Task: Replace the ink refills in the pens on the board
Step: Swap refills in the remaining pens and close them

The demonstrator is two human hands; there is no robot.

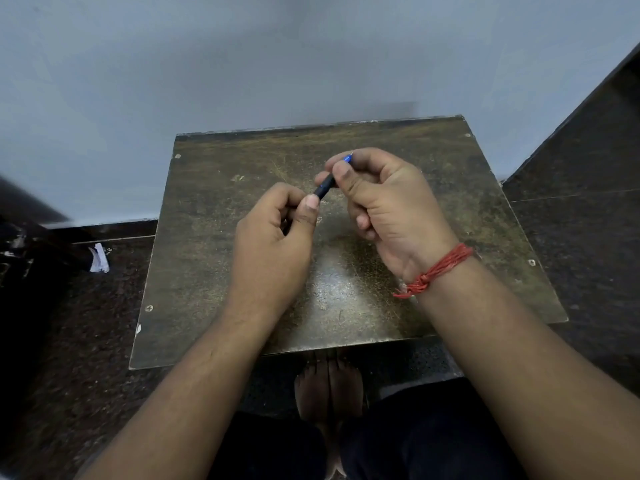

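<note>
A dark pen [325, 185] with a blue tip end is held above the worn brown board [214, 237]. My right hand [388, 206] grips its upper part between thumb and fingers, the blue tip poking out past the fingers toward the wall. My left hand [277, 237] pinches the pen's lower dark end between thumb and forefinger. Most of the pen's barrel is hidden by my fingers. No other pens or refills show on the board.
The board lies on a dark speckled floor against a pale wall [242, 64]. A red thread band [436, 270] circles my right wrist. A white paper scrap [98, 259] lies at the left by a dark object. My bare feet [329, 386] show under the board's near edge.
</note>
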